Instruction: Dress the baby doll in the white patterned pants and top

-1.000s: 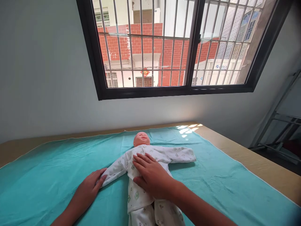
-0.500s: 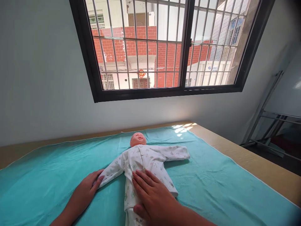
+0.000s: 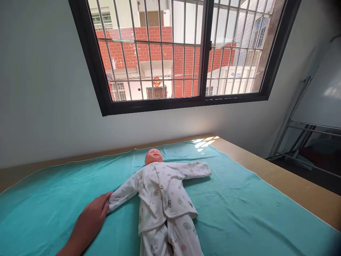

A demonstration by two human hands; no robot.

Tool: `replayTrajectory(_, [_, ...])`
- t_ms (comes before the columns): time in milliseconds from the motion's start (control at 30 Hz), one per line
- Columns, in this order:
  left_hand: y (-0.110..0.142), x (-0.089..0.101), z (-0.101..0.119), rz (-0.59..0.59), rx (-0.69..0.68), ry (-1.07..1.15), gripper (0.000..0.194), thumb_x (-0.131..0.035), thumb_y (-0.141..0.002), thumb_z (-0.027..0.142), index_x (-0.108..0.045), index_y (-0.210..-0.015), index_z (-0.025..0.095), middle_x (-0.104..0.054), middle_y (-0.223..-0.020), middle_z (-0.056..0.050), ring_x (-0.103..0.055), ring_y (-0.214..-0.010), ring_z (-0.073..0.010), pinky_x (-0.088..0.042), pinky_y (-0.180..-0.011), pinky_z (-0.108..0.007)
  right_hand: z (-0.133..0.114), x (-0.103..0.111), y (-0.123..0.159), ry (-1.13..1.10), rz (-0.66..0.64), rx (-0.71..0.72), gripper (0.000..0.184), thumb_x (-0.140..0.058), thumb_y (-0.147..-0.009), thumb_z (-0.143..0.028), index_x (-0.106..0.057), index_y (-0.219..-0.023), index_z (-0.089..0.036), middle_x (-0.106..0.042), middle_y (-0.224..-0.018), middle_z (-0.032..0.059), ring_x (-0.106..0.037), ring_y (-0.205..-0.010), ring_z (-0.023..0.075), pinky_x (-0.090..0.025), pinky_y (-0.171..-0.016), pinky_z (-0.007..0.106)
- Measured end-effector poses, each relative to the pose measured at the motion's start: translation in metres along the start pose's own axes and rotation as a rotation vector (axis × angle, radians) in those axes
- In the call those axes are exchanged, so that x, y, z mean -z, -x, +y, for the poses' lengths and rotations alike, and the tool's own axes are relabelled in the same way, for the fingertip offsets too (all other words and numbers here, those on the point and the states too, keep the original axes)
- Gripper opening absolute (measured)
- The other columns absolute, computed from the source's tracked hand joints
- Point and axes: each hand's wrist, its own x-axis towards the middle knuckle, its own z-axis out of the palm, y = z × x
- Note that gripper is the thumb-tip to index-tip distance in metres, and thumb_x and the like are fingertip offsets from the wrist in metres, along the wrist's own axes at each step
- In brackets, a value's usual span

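Note:
A baby doll [image 3: 153, 156] lies face up with both arms spread out. It wears a white patterned jacket [image 3: 157, 193] with buttons down the front and matching trousers [image 3: 183, 233]. At the lower left, my left hand [image 3: 92, 217] is closed over the cuff of the sleeve [image 3: 124, 195] on that side; its fingertips are partly hidden. The other sleeve [image 3: 195, 170] stretches out to the right, untouched. My right hand is out of view. The lower ends of the trousers are cut off by the frame.
Beneath the doll a turquoise cloth [image 3: 239, 209] covers most of a wooden table [image 3: 247, 156], whose edge shows at the back and right. Behind it are a wall and a barred window [image 3: 154, 106]. A whiteboard on a metal stand [image 3: 286, 138] is at the right.
My right hand has left the doll's jacket and gone out of view, exposing the jacket front and trousers. My left hand stays at the cuff. The camera view has shifted slightly.

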Motion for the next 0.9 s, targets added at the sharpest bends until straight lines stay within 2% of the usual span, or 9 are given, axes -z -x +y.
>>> replayTrajectory(100, [0.002,0.001,0.0,0.113,-0.102,-0.007,0.043,-0.031,-0.094,0.034,-0.064,-0.119,0.021,-0.07,-0.117,-0.008,-0.065,-0.105,-0.0238,-0.053,-0.089,-0.039,0.026,0.042,-0.084,-0.073,0.09,-0.198,0.062,-0.07,-0.054,-0.053,-0.073,-0.11,-0.028,-0.066,-0.127,0.0059,-0.038,-0.139,0.0256,-0.035,-0.109,0.033])
replayTrajectory(167, [0.006,0.002,0.007,0.221,-0.237,0.008,0.039,-0.036,-0.094,0.037,-0.065,-0.117,0.023,-0.07,-0.118,-0.008,-0.064,-0.108,-0.0243,-0.052,-0.093,-0.041,0.035,0.06,-0.111,-0.109,0.145,-0.241,0.064,-0.069,-0.053,-0.052,-0.073,-0.112,-0.027,-0.064,-0.129,0.0077,-0.039,-0.138,0.026,-0.033,-0.111,0.032])
replayTrajectory(233, [0.013,0.004,0.024,0.314,-0.375,0.046,0.035,-0.041,-0.094,0.038,-0.065,-0.116,0.025,-0.07,-0.118,-0.007,-0.064,-0.109,-0.0233,-0.052,-0.094,-0.039,0.031,0.065,-0.091,-0.12,0.17,-0.243,0.066,-0.07,-0.053,-0.053,-0.072,-0.114,-0.027,-0.061,-0.133,0.008,-0.038,-0.138,0.0268,-0.031,-0.112,0.033])
replayTrajectory(333, [0.031,0.008,0.064,0.388,-0.56,0.101,0.028,-0.052,-0.092,0.035,-0.062,-0.117,0.027,-0.07,-0.115,-0.006,-0.066,-0.105,-0.021,-0.055,-0.09,-0.033,0.009,0.056,-0.005,-0.069,0.134,-0.196,0.056,-0.068,-0.064,-0.053,-0.07,-0.116,-0.034,-0.061,-0.133,0.0048,-0.042,-0.137,0.025,-0.04,-0.107,0.035])
replayTrajectory(400, [0.044,0.011,0.091,0.363,-0.698,0.15,0.027,-0.06,-0.089,0.035,-0.061,-0.115,0.027,-0.07,-0.111,-0.007,-0.067,-0.102,-0.0201,-0.056,-0.087,-0.029,-0.002,0.052,0.048,-0.025,0.094,-0.18,0.039,-0.061,-0.077,-0.045,-0.066,-0.116,-0.045,-0.067,-0.125,-0.001,-0.053,-0.127,0.0205,-0.051,-0.096,0.034])
replayTrajectory(467, [0.054,0.012,0.11,0.315,-0.785,0.212,0.026,-0.063,-0.086,0.035,-0.061,-0.11,0.026,-0.07,-0.106,-0.009,-0.068,-0.097,-0.0195,-0.057,-0.081,-0.026,-0.002,0.053,0.075,0.003,0.097,-0.201,0.04,-0.053,-0.088,-0.03,-0.06,-0.124,-0.044,-0.068,-0.121,0.0003,-0.06,-0.117,0.0188,-0.055,-0.092,0.035])
replayTrajectory(533, [0.06,0.012,0.118,0.288,-0.796,0.258,0.021,-0.062,-0.087,0.034,-0.059,-0.106,0.025,-0.069,-0.103,-0.009,-0.068,-0.092,-0.0191,-0.058,-0.077,-0.026,0.008,0.055,0.078,0.085,0.135,-0.255,0.043,-0.047,-0.091,-0.019,-0.056,-0.129,-0.034,-0.068,-0.12,0.0059,-0.065,-0.107,0.0207,-0.057,-0.088,0.037])
replayTrajectory(633, [0.062,0.009,0.117,0.293,-0.767,0.286,0.015,-0.057,-0.09,0.027,-0.057,-0.104,0.025,-0.069,-0.097,-0.008,-0.068,-0.087,-0.0174,-0.058,-0.074,-0.024,0.028,0.054,0.068,0.213,0.158,-0.325,0.034,-0.049,-0.09,-0.017,-0.058,-0.122,-0.024,-0.068,-0.112,0.0117,-0.067,-0.092,0.0244,-0.059,-0.075,0.04])
replayTrajectory(900, [0.06,0.009,0.117,0.284,-0.767,0.293,0.014,-0.053,-0.088,0.017,-0.056,-0.1,0.024,-0.069,-0.089,-0.006,-0.067,-0.078,-0.0144,-0.056,-0.07,-0.02,0.038,0.041,0.076,0.195,0.141,-0.342,0.028,-0.044,-0.091,-0.011,-0.061,-0.109,-0.024,-0.066,-0.091,0.0071,-0.062,-0.078,0.0199,-0.053,-0.066,0.033])
